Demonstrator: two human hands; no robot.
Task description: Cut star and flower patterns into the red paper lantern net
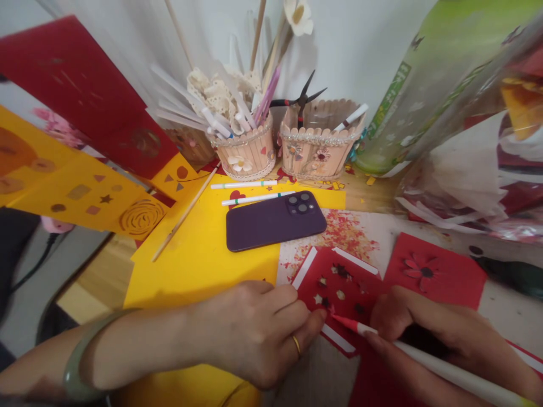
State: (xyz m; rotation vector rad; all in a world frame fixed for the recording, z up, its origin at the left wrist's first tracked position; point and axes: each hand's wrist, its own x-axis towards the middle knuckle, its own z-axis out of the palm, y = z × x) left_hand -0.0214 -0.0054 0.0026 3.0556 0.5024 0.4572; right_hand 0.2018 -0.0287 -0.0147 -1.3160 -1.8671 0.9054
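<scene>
My right hand is closed round a slim white pen with a pink pointed tip. Its tip touches a small red card near the lower middle. Several small cut shapes, among them stars and rounds, dot this card, and white strips run along its edges. At the card's left edge, my left hand has its fingers curled, and the fingertips press on it. The ring and a green bangle show on this arm. A second red card with a cut flower lies just beyond my right hand.
A dark purple phone rests on yellow paper, near two white sticks and a thin wooden stick. Behind stand two wooden-stick holders with pens and pliers. Cut-out red and yellow cards stand at left, a plastic-wrapped bundle at right.
</scene>
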